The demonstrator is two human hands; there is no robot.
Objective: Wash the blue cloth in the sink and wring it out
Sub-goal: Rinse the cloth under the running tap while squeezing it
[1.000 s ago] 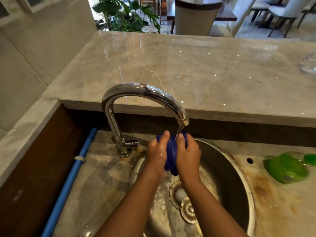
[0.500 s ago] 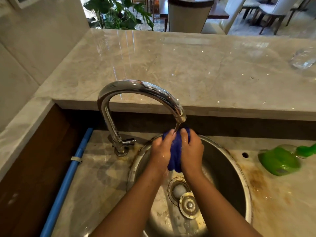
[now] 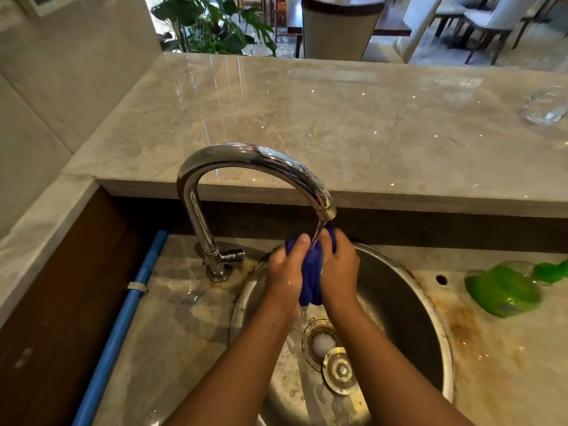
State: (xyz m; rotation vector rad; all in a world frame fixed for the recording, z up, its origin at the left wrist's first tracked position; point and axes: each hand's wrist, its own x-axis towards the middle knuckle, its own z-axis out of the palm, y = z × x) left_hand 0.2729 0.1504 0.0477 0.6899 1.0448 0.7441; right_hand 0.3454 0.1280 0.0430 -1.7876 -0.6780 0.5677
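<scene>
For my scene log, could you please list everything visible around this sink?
Round steel sink: one, grey, centre.
Curved chrome tap: one, silver, left of the sink, running.
Bunched blue cloth: one, blue, under the tap's spout.
Round metal drain plug: one, brassy, in the sink.
Green plastic bottle: one, green, lying right of the sink.
Blue plastic pipe: one, blue, far left.
Beige marble counter: one, beige, behind the sink.
Left hand: one, gripping the cloth.
Right hand: one, gripping the cloth.

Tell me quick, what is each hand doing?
Left hand: grip closed round the blue cloth.
Right hand: grip closed round the same cloth.
</scene>
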